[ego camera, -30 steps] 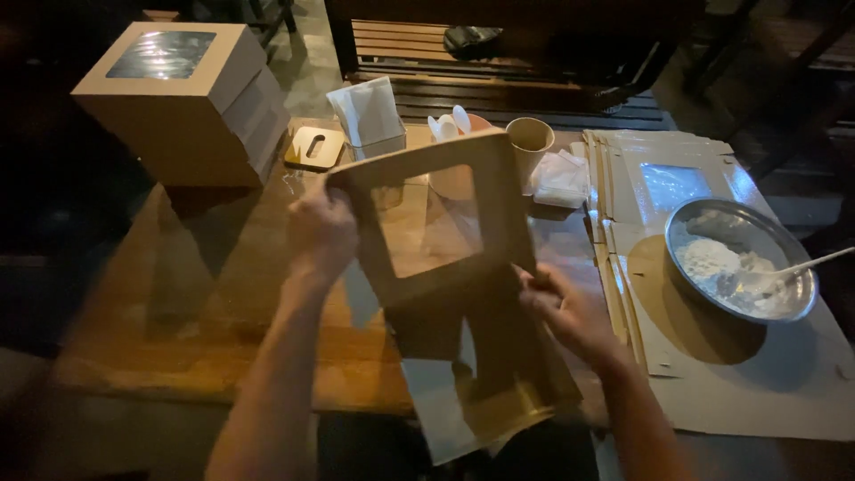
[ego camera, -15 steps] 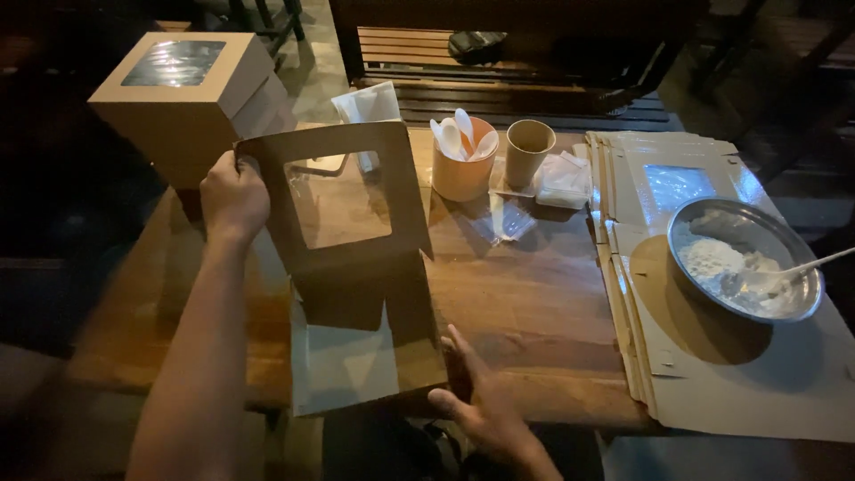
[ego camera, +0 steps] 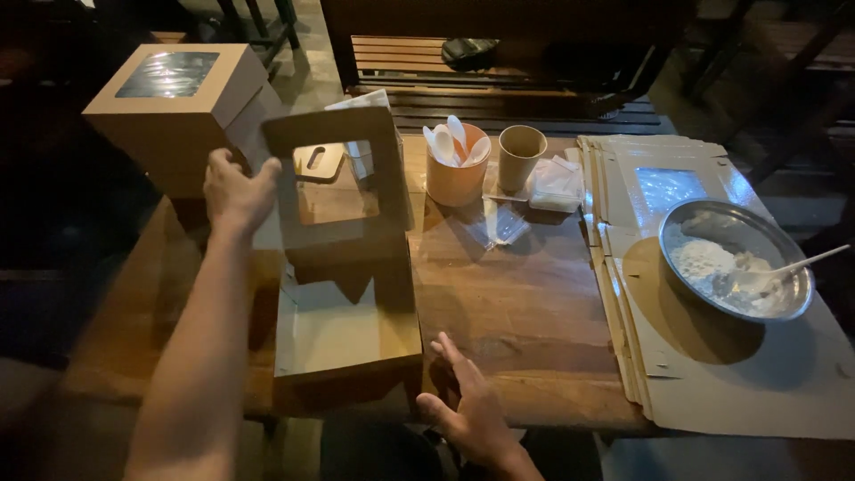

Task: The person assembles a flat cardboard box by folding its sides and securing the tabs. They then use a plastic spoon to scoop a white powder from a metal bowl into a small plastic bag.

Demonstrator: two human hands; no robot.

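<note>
Since the earlier frames the right hand (ego camera: 472, 405) has let go of the cardboard window box (ego camera: 343, 267) and dropped to the table's near edge — fingers spread, holding nothing, just beside the box's base. The left hand (ego camera: 233, 189) keeps its grasp on the raised window lid's edge, so the box now stands half-formed on the wooden table (ego camera: 525, 303), base down, lid upright. Farther back sit a cup of plastic spoons (ego camera: 454, 165), a paper cup (ego camera: 520, 156) and clear wrappers (ego camera: 499, 223). To the right a metal bowl (ego camera: 735, 258) rests on flat box blanks (ego camera: 650, 187); a finished window box (ego camera: 169, 111) stands at the left. Beyond — a slatted bench (ego camera: 499, 76) in dim light.
</note>
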